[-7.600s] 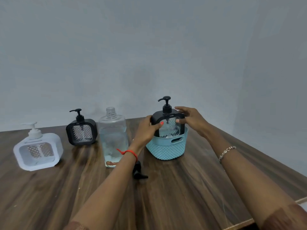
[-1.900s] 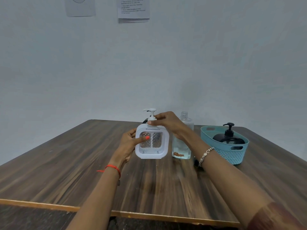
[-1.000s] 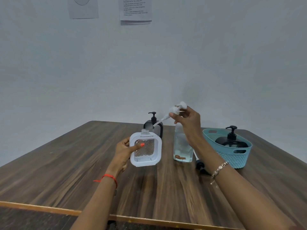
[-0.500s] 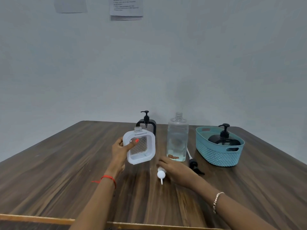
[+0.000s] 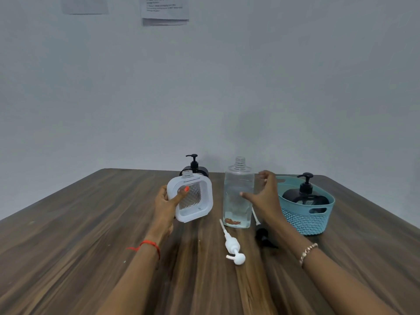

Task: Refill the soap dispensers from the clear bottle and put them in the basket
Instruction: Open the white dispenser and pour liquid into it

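Your right hand, now off the white pump, spreads wide at the clear bottle's three o'clock; your left hand grips the uncapped white dispenser.

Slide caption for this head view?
Left hand holds the uncapped white dispenser; open right hand reaches for the clear bottle; white pump lies on table.

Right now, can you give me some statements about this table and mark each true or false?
The left hand holds the white soap dispenser. True.
The white pump is screwed onto it. False: it lies on the wooden table.
The teal basket holds a black soap dispenser. True.
The clear bottle is capped. False: its threaded neck is open.
The right hand grips the basket. False: it is open, by the clear bottle.
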Demonstrator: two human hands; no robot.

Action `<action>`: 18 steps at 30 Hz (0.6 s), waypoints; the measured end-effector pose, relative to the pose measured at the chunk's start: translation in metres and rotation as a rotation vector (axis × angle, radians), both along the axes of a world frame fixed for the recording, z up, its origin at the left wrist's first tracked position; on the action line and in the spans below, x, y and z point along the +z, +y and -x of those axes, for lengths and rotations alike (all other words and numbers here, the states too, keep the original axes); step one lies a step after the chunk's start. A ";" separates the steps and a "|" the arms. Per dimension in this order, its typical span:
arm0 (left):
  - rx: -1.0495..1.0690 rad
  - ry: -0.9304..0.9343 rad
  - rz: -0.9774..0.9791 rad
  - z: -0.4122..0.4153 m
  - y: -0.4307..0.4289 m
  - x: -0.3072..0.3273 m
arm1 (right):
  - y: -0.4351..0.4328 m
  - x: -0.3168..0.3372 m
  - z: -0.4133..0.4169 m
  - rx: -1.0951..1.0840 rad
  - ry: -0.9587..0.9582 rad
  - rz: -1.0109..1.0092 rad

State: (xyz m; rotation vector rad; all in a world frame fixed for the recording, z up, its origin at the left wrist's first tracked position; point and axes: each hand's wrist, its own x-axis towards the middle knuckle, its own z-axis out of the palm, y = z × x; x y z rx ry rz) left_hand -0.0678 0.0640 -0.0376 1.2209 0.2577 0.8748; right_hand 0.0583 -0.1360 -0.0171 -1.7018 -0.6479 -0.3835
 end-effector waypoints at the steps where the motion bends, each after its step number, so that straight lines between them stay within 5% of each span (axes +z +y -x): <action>1: 0.003 0.002 -0.007 -0.003 0.000 0.001 | 0.001 0.003 -0.007 0.048 0.094 0.000; 5: 0.003 0.008 -0.031 -0.014 0.000 0.003 | 0.016 0.004 -0.033 0.245 0.318 0.008; 18: 0.087 0.040 -0.103 -0.031 0.005 0.001 | 0.039 -0.003 -0.024 0.074 0.126 -0.098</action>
